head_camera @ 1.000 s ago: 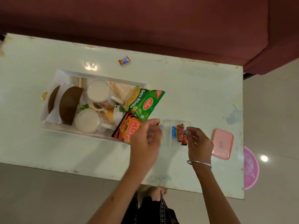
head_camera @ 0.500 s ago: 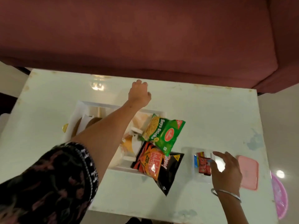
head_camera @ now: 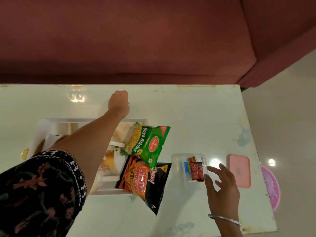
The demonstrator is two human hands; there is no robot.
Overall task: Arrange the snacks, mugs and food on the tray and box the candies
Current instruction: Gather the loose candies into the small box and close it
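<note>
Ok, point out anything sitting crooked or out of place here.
The black chip packet lies tilted, hanging over the tray's corner onto the table. The green packet also pokes past the tray's edge.

Dim, warm indoor light. Overhead lamps glare off the glossy table [head_camera: 188, 117] at about ten and four o'clock. The sleeve [head_camera: 39, 190] at eight o'clock looks soft, perhaps motion-blurred. Wide-angle bending stretches the edges; the sofa [head_camera: 136, 40] stays murky.
</note>
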